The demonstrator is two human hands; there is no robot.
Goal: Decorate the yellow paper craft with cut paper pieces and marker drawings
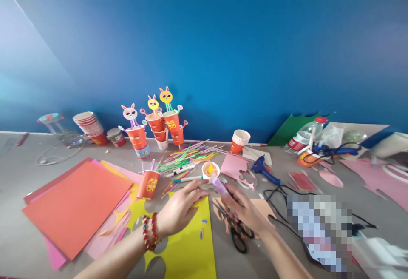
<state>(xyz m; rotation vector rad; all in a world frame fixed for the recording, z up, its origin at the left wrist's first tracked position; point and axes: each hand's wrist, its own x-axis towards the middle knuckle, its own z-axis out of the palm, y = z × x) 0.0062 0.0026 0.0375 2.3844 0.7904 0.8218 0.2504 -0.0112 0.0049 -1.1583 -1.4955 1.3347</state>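
My right hand (pixel 244 209) is closed around a purple glue stick (pixel 220 186), which points up and to the left. My left hand (pixel 181 206), with a red bead bracelet at the wrist, reaches toward the stick's tip, its fingers curled over a yellow sheet (pixel 188 245) that has shapes cut out of it. What those fingers hold, if anything, is too small to make out. Just beyond the hands stands a small white cup (pixel 211 171) with yellow pieces inside. An orange paper cup (pixel 148 183) stands to the left of my left hand.
Black scissors (pixel 239 234) lie under my right wrist. A blue glue gun (pixel 265 171) with its black cord lies to the right. Coloured paper sheets (pixel 76 206) lie at the left, straws (pixel 188 155) in the middle, rabbit cup figures (pixel 156 121) and cup stacks (pixel 89 126) at the blue wall.
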